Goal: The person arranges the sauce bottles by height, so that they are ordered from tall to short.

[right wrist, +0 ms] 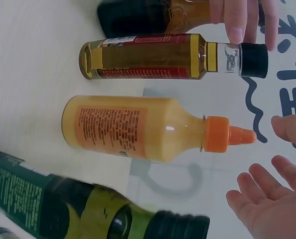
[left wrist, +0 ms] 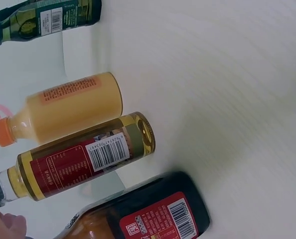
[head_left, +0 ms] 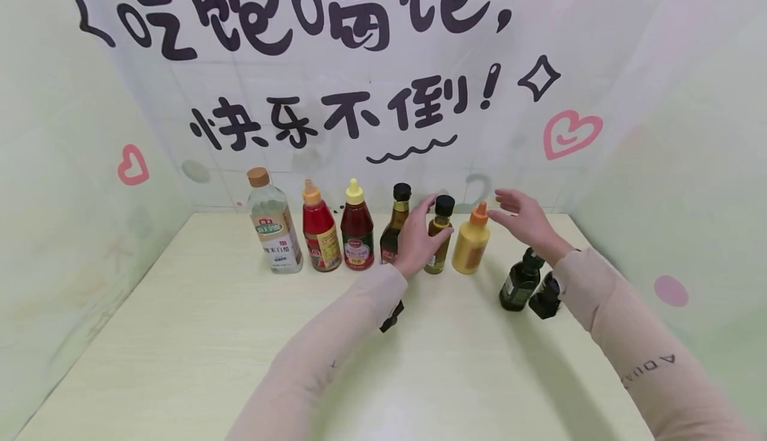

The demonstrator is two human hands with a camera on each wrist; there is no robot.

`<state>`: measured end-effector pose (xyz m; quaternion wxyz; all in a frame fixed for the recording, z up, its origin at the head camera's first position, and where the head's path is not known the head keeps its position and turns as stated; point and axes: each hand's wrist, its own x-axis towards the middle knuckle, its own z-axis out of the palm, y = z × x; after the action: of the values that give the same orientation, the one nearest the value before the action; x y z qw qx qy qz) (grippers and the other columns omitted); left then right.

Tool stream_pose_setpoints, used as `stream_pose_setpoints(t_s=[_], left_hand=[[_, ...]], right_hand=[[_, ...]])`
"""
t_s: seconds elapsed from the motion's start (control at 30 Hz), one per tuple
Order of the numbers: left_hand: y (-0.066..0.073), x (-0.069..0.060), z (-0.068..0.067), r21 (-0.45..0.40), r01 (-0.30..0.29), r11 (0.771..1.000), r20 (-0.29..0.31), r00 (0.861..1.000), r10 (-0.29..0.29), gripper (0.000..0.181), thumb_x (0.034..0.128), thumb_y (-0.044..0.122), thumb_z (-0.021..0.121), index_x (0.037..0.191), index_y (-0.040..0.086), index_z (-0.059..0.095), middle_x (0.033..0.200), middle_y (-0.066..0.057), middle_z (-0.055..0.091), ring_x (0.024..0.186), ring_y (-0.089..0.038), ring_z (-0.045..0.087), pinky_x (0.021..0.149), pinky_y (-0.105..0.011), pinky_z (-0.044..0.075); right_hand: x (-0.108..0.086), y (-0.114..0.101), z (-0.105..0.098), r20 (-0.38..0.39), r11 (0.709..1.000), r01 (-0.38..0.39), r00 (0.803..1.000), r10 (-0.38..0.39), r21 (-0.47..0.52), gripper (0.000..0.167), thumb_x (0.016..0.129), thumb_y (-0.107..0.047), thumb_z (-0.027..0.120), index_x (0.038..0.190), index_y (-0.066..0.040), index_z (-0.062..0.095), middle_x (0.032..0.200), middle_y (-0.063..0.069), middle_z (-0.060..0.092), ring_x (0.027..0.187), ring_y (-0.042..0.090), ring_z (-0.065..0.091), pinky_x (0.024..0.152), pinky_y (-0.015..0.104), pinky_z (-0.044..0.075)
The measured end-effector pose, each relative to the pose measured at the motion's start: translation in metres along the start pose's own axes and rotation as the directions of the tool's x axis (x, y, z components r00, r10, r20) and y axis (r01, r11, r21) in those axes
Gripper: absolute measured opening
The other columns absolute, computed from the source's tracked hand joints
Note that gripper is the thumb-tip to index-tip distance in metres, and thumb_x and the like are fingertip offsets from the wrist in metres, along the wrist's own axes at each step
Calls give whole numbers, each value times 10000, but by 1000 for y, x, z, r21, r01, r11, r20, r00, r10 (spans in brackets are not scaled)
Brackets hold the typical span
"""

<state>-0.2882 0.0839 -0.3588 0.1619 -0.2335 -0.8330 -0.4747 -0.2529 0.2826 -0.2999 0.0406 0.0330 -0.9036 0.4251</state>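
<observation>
My left hand [head_left: 417,238] reaches between a brown glass bottle [head_left: 392,236] and an oil bottle with a black cap [head_left: 440,244]. Its extended fingers [right wrist: 235,22] lie beside the oil bottle's clear neck; whether they touch it is hard to tell. Just right of that bottle stands a yellow squeeze bottle with an orange nozzle cap [head_left: 471,248]. My right hand [head_left: 527,221] hovers right of the orange nozzle, fingers spread and holding nothing. Below the right wrist is a dark green bottle [head_left: 518,284], with another dark bottle [head_left: 546,298] partly hidden by the sleeve.
Along the back, to the left, stand a clear vinegar bottle [head_left: 277,234], a red sauce bottle [head_left: 321,238] and a dark red sauce bottle [head_left: 357,238]. A black object [head_left: 391,321] shows partly below the left sleeve. Walls enclose the pale table [head_left: 210,348] at back and sides.
</observation>
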Motion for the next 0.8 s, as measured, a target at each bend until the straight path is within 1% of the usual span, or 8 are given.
stream_pose_setpoints(t_s=[0.1, 0.2, 0.37, 0.5, 0.6, 0.73, 0.8], left_hand=[[1, -2, 0, 6, -41, 999, -19, 999, 41, 623, 771, 247, 691, 1313, 161, 396, 1271, -9, 471, 1130, -178, 457, 913, -318, 392], [3, -3, 0, 21, -92, 996, -50, 994, 93, 612, 776, 255, 685, 1308, 153, 402, 1281, -8, 457, 1153, -163, 433, 933, -296, 374], [10, -2, 0, 45, -193, 980, -98, 976, 196, 585, 773, 225, 691, 1282, 103, 431, 1292, -31, 445, 1185, -125, 389, 963, -241, 330], [19, -1, 3, 27, -261, 965, -106, 959, 262, 574, 759, 175, 703, 1261, 68, 447, 1280, -62, 456, 1185, -143, 391, 979, -217, 298], [25, -3, 8, 6, -282, 959, -73, 957, 282, 562, 774, 178, 690, 1265, 70, 441, 1278, -55, 454, 1184, -143, 392, 977, -207, 296], [31, -8, 18, -20, -265, 964, -7, 964, 265, 563, 786, 218, 677, 1277, 88, 434, 1271, -33, 459, 1171, -132, 405, 961, -210, 316], [35, -10, 24, -35, -261, 965, 14, 965, 262, 564, 779, 228, 684, 1271, 92, 444, 1242, -38, 482, 1140, -138, 434, 936, -207, 340]], right_hand=[[-7, 2, -7, -6, 1000, 8, 1000, -8, -2, 614, 894, -284, 518, 1358, 26, 262, 1343, 258, 320, 1219, 392, 312, 950, 504, 311], [-14, 4, -14, -19, 1000, 19, 1000, -19, 6, 612, 898, -303, 505, 1356, 25, 267, 1334, 261, 329, 1210, 399, 320, 944, 512, 313], [-24, 10, -26, -44, 999, 49, 998, -49, 9, 594, 904, -293, 495, 1345, 41, 279, 1310, 280, 348, 1191, 416, 334, 932, 527, 312], [-31, 20, -35, -75, 997, 75, 994, -78, -36, 575, 908, -293, 486, 1333, 46, 300, 1290, 283, 371, 1164, 423, 360, 903, 540, 328], [-37, 25, -42, -93, 994, 86, 991, -92, -69, 560, 912, -286, 480, 1327, 50, 311, 1280, 282, 383, 1149, 420, 373, 892, 537, 334], [-44, 32, -48, -100, 992, 83, 991, -93, -97, 549, 916, -274, 476, 1321, 59, 315, 1272, 283, 388, 1139, 411, 376, 897, 499, 345], [-46, 36, -51, -107, 991, 78, 990, -90, -110, 545, 915, -270, 477, 1318, 62, 320, 1265, 287, 394, 1130, 411, 379, 894, 472, 359]])
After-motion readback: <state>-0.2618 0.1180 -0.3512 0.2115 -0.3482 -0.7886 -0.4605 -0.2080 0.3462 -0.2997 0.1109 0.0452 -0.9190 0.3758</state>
